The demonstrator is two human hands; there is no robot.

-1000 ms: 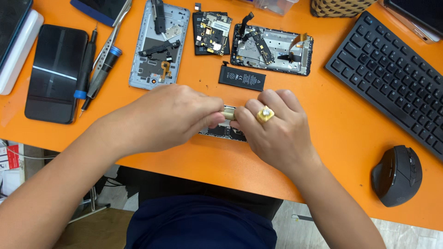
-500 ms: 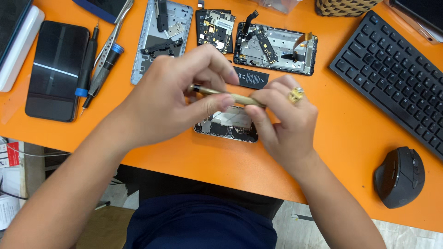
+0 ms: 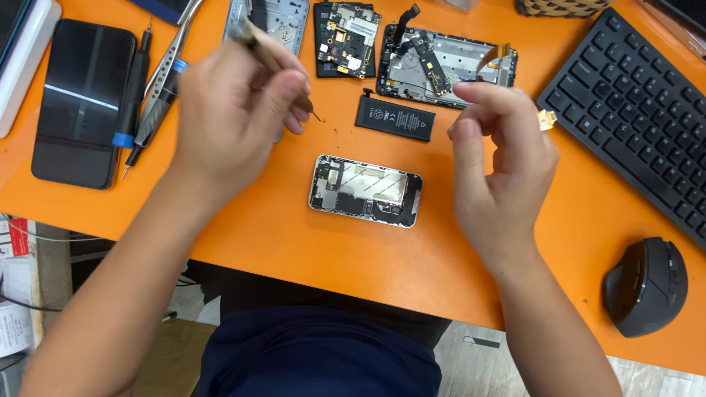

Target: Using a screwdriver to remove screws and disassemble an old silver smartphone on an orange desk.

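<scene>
The small opened silver phone body (image 3: 365, 190), light, rigid but fragile inside, lies on the orange table (image 3: 294, 242); best gripped by its edges. Above-left of it, the left hand (image 3: 232, 110) pinches a slim brass screwdriver (image 3: 276, 62); to its right, the right hand (image 3: 500, 154) hovers half-curled, holding nothing visible.

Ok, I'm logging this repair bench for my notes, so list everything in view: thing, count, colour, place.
opened phone: 1, silver frame, insides exposed, table centre between the hands
battery: 1, black, just behind the opened phone
phone chassis: 1, silver and black with flex cables, far centre
circuit board: 1, black, far centre
metal back frame: 1, grey, far edge, partly hidden
intact phone: 1, black, screen dark, left
tweezers and pens: several, silver, black, blue, beside the intact phone
keyboard: 1, black, right
mouse: 1, dark grey, near right
table: 1, orange
left hand: raised, holding a brass-coloured screwdriver
right hand: raised, holding nothing, gold ring
</scene>
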